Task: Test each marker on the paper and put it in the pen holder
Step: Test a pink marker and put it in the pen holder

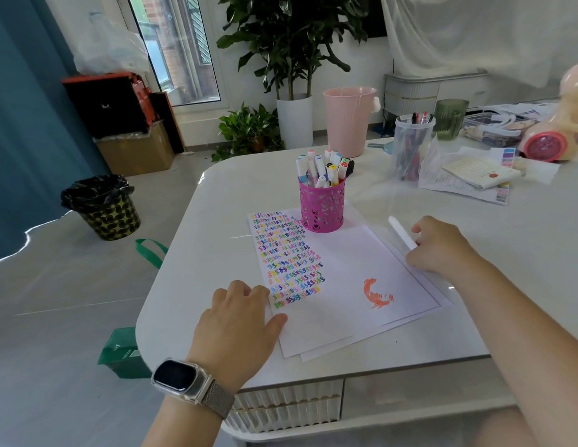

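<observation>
R hand [437,245] – white marker [402,233]

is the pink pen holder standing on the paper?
Yes, the pink pen holder full of markers stands upright on the far end of the paper, beside the rows of colored test marks.

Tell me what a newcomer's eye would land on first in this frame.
Likely the pink pen holder, crammed with markers, standing at the far edge of the paper. Next, the rows of multicoloured test squiggles down the sheet's left side and an orange scribble lower right. The right hand grips a white marker; the left hand rests on the paper.
</observation>
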### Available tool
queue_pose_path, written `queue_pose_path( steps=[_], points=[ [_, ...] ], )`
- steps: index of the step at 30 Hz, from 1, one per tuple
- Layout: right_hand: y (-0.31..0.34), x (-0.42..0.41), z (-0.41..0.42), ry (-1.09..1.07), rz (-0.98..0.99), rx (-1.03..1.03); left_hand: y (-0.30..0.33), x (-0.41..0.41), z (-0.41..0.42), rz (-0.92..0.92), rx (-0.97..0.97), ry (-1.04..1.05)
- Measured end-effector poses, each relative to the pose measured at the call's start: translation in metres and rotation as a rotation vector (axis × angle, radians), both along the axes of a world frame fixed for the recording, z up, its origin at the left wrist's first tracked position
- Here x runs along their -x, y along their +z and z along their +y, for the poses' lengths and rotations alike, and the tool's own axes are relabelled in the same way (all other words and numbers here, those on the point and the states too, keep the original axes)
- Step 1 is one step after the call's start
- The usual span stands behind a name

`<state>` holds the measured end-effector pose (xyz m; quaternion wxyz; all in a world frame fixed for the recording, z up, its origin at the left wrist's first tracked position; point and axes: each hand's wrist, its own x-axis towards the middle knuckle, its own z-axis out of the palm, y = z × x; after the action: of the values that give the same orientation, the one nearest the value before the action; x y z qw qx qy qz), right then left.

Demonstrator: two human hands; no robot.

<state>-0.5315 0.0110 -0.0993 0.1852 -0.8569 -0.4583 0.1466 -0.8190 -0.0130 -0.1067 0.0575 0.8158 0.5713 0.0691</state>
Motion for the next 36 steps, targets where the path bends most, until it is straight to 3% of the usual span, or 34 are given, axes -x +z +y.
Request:
queue_pose_path(
  steps=[3, 8, 12, 14, 17, 23, 28, 31, 36],
  points=[
    [0.005, 0.005, -0.007, 0.013, 0.054, -0.090, 0.000, -0.002, 0.000, -0.063, -0.045, 0.009],
    [0.020, 0.047, -0.025, 0.224, 0.582, -0.169, 0.002, -0.010, 0.001, -0.295, -0.082, -0.038],
    [0.021, 0.089, -0.035, 0.323, 0.726, -0.256, 0.002, -0.019, -0.004, -0.416, -0.085, -0.141],
    [0.019, 0.110, -0.039, 0.318, 0.796, -0.360, 0.001, -0.024, -0.008, -0.448, -0.103, -0.184],
    [0.021, 0.135, -0.047, 0.286, 1.076, -0.433, 0.002, -0.028, -0.010, -0.544, -0.084, -0.246],
    [0.024, 0.140, -0.045, 0.044, 1.411, -0.578, 0.009, -0.033, -0.018, -0.661, -0.090, -0.342],
    [0.028, 0.139, -0.048, 0.082, 1.546, -0.512, 0.004, -0.037, -0.018, -0.569, -0.211, -0.333],
    [0.034, 0.129, -0.044, 0.081, 1.529, -0.613, 0.006, -0.035, -0.016, -0.450, -0.330, -0.298],
    [0.042, 0.116, -0.046, 0.038, 1.740, -0.656, 0.006, -0.033, -0.016, -0.303, -0.366, -0.281]
  ],
)
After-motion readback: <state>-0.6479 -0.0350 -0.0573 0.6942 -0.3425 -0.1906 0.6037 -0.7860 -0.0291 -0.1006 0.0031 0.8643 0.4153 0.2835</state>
